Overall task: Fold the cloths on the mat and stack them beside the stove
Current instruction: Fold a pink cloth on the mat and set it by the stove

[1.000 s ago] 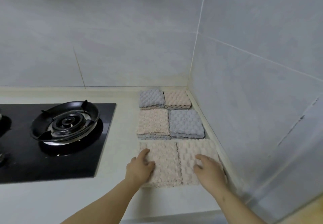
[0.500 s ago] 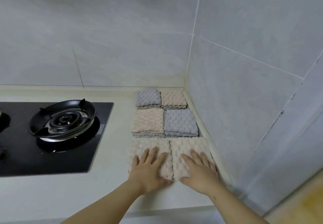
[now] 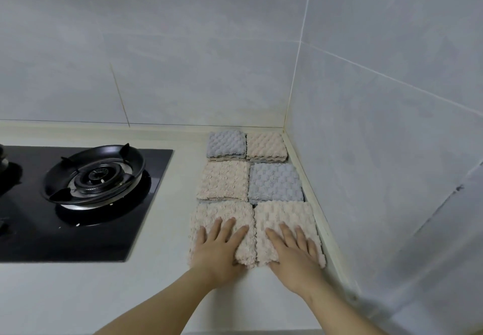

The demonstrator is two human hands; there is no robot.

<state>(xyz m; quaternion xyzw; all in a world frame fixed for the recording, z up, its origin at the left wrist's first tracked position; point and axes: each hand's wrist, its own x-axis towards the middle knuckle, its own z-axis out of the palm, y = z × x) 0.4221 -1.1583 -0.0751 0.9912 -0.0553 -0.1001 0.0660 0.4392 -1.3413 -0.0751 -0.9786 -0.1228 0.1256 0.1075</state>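
Folded fluffy cloths lie in a two-wide grid in the counter corner, right of the stove [image 3: 78, 198]. At the back sit a grey stack [image 3: 226, 143] and a beige stack [image 3: 266, 146]. In the middle row are a beige stack [image 3: 224, 180] and a grey stack [image 3: 274, 182]. Nearest me lie a beige cloth on the left [image 3: 222, 211] and a beige cloth on the right [image 3: 285, 213]. My left hand [image 3: 219, 249] presses flat on the left one, fingers straight. My right hand [image 3: 294, 252] presses flat on the right one.
The black glass stove carries a round burner [image 3: 92, 176] at the left. Tiled walls [image 3: 379, 138] close the corner behind and to the right of the cloths. A raised cream ledge [image 3: 308, 185] runs along the right wall. Bare white counter [image 3: 172, 230] lies between stove and cloths.
Both hands shifted from the outer edges of the front cloths to lie flat on top of them, side by side. The view has moved slightly closer.
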